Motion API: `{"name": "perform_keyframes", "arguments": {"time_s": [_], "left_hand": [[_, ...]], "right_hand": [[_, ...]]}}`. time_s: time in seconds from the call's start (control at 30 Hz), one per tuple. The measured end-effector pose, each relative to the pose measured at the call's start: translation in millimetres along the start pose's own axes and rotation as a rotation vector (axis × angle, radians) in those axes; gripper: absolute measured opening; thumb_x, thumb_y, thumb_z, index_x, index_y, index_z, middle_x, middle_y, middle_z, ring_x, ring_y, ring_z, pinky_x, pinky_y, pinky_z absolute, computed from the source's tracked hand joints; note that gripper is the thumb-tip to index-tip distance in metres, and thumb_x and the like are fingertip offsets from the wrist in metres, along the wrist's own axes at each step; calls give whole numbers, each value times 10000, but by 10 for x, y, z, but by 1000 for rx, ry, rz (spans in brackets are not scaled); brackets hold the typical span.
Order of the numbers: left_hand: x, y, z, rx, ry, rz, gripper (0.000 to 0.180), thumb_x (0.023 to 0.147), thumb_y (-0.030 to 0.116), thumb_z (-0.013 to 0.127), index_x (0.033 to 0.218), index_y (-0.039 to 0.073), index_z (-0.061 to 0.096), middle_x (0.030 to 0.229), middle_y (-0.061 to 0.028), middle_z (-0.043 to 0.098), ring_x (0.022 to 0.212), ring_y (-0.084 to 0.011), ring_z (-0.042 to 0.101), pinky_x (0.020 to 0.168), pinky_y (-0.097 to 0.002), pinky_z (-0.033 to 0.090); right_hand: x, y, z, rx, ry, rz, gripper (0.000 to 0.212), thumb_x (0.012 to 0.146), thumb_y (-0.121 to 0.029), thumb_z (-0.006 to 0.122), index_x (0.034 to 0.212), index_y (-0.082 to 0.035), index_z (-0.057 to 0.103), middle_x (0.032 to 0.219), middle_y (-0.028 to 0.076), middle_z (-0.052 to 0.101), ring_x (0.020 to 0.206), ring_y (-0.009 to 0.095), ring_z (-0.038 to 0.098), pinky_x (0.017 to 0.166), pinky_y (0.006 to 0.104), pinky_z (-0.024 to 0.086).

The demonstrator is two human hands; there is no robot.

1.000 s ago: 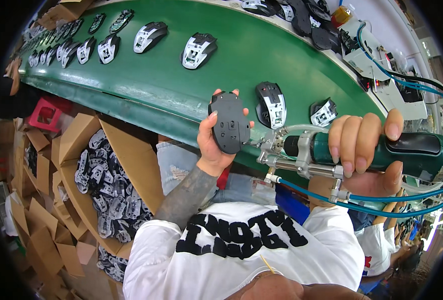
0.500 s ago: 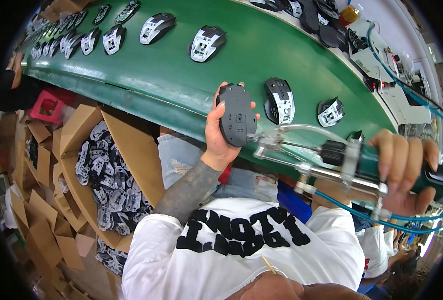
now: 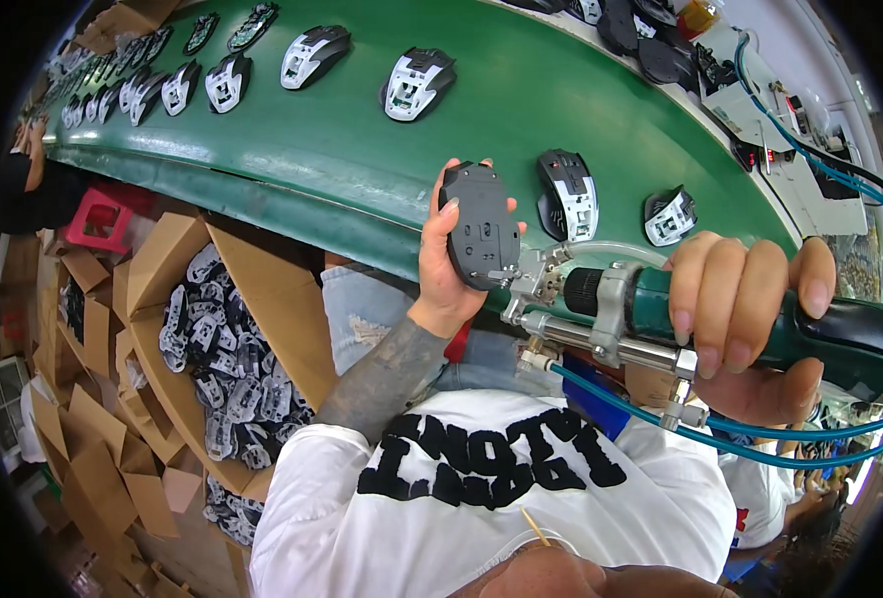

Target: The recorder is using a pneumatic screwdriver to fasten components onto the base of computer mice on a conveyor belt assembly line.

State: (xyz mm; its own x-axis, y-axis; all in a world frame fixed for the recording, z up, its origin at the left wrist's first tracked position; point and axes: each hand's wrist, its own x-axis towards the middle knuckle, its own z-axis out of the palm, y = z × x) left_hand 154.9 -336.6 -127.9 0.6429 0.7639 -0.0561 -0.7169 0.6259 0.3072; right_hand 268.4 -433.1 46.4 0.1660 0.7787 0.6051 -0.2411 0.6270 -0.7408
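My left hand (image 3: 441,261) is closed round a black computer mouse (image 3: 483,224), its underside turned up. In my right hand (image 3: 755,309) is a green powered screwdriver (image 3: 651,302), lying nearly level and pointing left. A metal feeding head (image 3: 536,276) at its front end touches or almost touches the lower right edge of the mouse. Blue air hoses (image 3: 740,439) run from the tool to the right. Beyond my left hand, a black-and-white mouse (image 3: 568,195) and another part-built mouse (image 3: 671,216) sit on the green belt (image 3: 342,159). The screwdriver's tip is hidden by the metal head.
More mouse bodies (image 3: 416,85) line the belt toward the far left. An open cardboard box (image 3: 262,339) full of mouse shells stands below the belt on the left. Black parts (image 3: 651,45) and white equipment (image 3: 760,130) sit along the far right. Other people are at both sides.
My right hand has brought the screwdriver leftward, its metal head now closer against the mouse. The mouse in my left hand has shifted slightly right.
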Motion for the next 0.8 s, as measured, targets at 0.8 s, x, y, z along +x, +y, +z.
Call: {"name": "perform_keyframes", "arguments": {"time_s": [0.8], "left_hand": [[1342,910,-223,2086,-102,800,482,762,290,670,1187,100,544,1161,-123,541,980,-278,559,832,-341,472]], "right_hand": [[34,-374,-362,7,92,-125,374,908,-309,475,1164,-49,395,681,34,471,565,143,460,623,321,377]]}}
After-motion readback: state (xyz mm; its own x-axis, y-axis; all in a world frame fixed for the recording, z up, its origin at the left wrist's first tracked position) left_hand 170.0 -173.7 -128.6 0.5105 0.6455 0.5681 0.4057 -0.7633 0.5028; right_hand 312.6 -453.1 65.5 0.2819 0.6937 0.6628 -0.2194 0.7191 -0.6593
